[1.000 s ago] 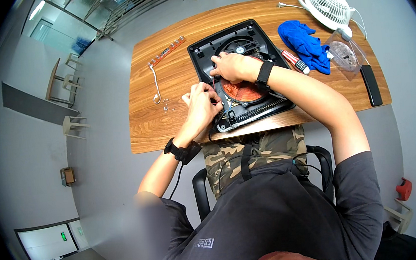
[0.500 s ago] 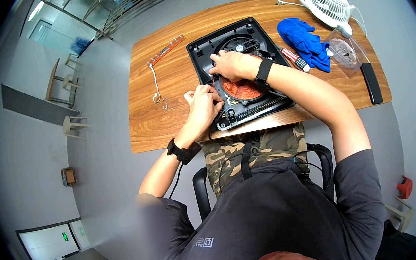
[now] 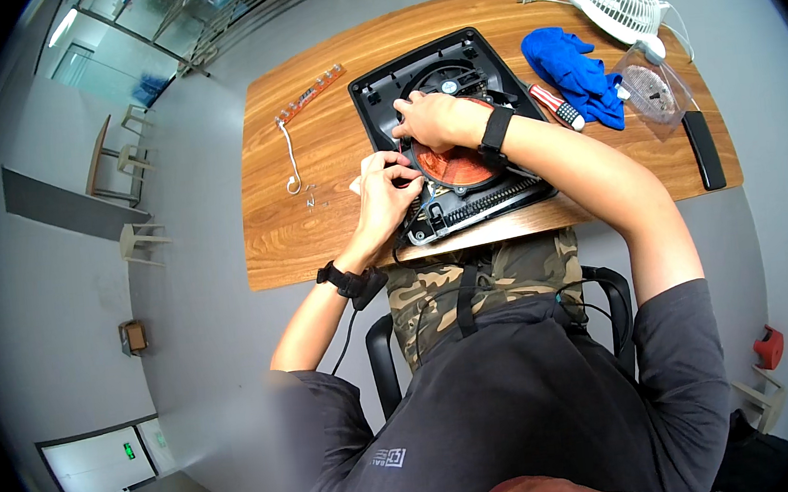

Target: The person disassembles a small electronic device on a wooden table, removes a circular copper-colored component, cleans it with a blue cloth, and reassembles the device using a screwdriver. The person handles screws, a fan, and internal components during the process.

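Observation:
An opened black appliance housing point(image 3: 516, 193) lies on the wooden table, with a round copper coil point(image 3: 462, 170) and a black fan point(image 3: 448, 86) inside. My left hand point(image 3: 382, 195) is at the housing's lower left, fingers bent and pinched beside the coil near thin wires; what they hold is too small to make out. My right hand point(image 3: 439, 118) reaches over the upper left of the coil, fingers curled down among the inner parts, their grip hidden. A black cable runs from the housing's lower left over the table's front edge.
The table point(image 3: 290, 241) also bears a small board strip point(image 3: 309, 95) with a white cable, small screws point(image 3: 311, 200), a flag-patterned screwdriver point(image 3: 553, 105), blue cloth point(image 3: 571, 71), white fan point(image 3: 616, 2), clear plastic piece point(image 3: 652, 92) and black bar point(image 3: 704, 149). A chair arm point(image 3: 382, 359) is below.
My left fingers have shifted slightly at the coil's edge. My right hand stays in nearly the same place on the parts. The housing and table appear slightly higher in the view.

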Available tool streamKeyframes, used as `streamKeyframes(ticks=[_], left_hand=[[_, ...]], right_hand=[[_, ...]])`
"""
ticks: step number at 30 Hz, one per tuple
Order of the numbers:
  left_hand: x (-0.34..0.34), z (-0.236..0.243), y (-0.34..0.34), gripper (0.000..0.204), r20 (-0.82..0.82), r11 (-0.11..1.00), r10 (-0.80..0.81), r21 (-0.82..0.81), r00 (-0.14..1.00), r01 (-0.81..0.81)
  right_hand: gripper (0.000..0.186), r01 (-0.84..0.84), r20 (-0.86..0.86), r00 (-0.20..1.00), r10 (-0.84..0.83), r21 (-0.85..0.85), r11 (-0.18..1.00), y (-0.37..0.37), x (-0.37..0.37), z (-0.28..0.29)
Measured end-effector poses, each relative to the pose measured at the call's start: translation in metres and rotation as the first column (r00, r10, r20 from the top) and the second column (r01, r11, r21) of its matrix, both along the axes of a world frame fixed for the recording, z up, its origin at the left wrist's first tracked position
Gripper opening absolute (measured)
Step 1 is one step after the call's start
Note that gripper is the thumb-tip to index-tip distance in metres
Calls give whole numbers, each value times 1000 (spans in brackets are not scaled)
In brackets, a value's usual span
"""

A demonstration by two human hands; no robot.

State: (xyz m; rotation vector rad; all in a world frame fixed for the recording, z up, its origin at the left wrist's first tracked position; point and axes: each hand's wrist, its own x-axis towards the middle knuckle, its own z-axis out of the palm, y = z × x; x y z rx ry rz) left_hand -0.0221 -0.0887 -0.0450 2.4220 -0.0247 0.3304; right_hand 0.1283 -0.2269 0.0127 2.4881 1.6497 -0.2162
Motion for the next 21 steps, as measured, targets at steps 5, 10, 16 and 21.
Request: streamKeyframes(ticks=[5,10,16,21], left_hand=[[0,-6,3,14,-22,994,-11,-109,1000,9],[2,-7,4,13,-10,995,-22,-102,1000,21],[-1,-3,2,12,-5,994,-15,-107,1000,14],[0,-3,2,12,5,993,-17,-115,1000,18]], right_hand=[[50,-11,15,1000,10,10,1000,-1,1,-3],[50,18,16,1000,-18,17,1000,0,0,-4],[50,17,35,999,-18,19,1000,2,-1,-6],[47,-43,146,989,26,111,993,4,9,-29]])
